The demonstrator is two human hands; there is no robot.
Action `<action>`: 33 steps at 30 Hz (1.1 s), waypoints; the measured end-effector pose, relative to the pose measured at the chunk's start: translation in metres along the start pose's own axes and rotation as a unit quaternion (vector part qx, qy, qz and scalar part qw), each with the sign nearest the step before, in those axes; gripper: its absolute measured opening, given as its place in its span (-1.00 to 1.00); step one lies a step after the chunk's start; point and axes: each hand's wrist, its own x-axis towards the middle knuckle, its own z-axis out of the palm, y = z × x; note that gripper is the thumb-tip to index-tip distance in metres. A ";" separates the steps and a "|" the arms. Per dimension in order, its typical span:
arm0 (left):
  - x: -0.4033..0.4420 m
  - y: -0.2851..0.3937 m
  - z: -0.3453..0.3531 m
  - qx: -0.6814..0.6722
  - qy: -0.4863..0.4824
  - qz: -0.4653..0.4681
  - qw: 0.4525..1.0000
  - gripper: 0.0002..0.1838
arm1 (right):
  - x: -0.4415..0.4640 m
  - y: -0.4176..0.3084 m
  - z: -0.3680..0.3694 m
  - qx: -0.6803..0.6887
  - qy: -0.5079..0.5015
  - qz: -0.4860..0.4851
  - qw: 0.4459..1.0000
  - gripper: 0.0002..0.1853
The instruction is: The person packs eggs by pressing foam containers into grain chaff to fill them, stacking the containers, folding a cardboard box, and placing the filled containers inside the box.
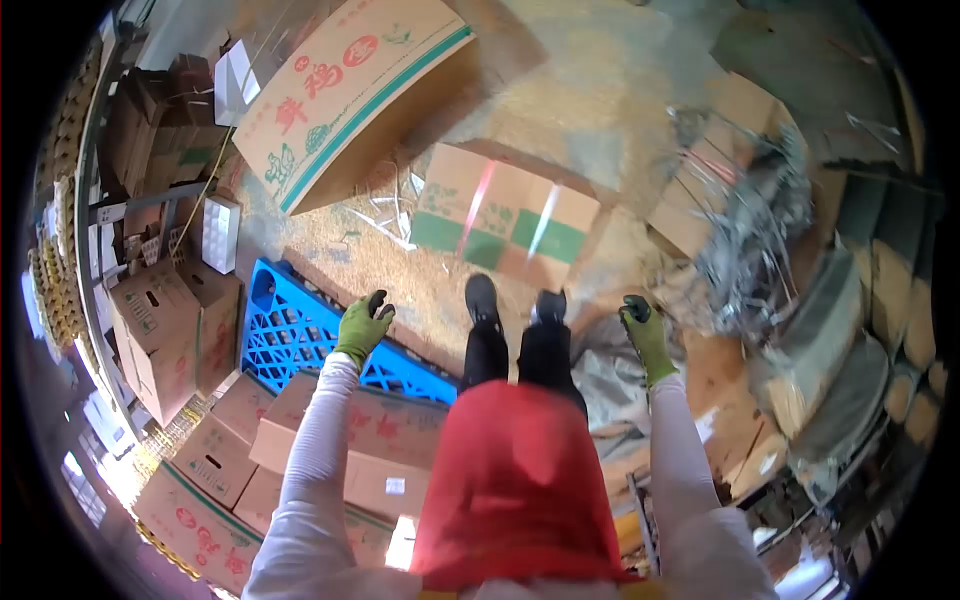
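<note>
My left hand (364, 328), in a green glove with dark fingertips, is held out with nothing in it, its fingers bent and apart. It appears above the edge of a blue plastic pallet (340, 335). My right hand (646, 338), gloved alike, hangs on the other side with loosely curled fingers and no object in it. Grey sheeting (610, 375) lies below and beside it. In front of my shoes, a flat cardboard bundle (500, 212) with green print lies on the floor, crossed by a pink strap and a white strap.
A large carton (350, 95) with red characters stands ahead to the left. Stacked cartons (215, 460) fill the lower left beside a metal rack (85, 250). To the right lies a tangled heap of grey strapping (755, 235) on cardboard, with bundles (880, 300) beyond. White scraps (395, 215) litter the floor.
</note>
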 end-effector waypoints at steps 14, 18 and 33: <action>0.275 -0.027 0.199 -0.370 0.136 -0.009 0.919 -0.18 | 0.323 -0.027 0.173 -0.228 -0.038 -0.133 0.964 -0.38; 0.205 -0.025 0.218 -0.353 0.246 -0.025 0.903 -0.24 | 0.275 -0.050 0.212 -0.302 0.099 -0.236 0.918 -0.52; -0.017 0.132 0.168 -0.183 0.144 0.025 0.972 0.06 | 0.219 -0.042 0.070 -0.227 -0.102 -0.395 0.884 -0.67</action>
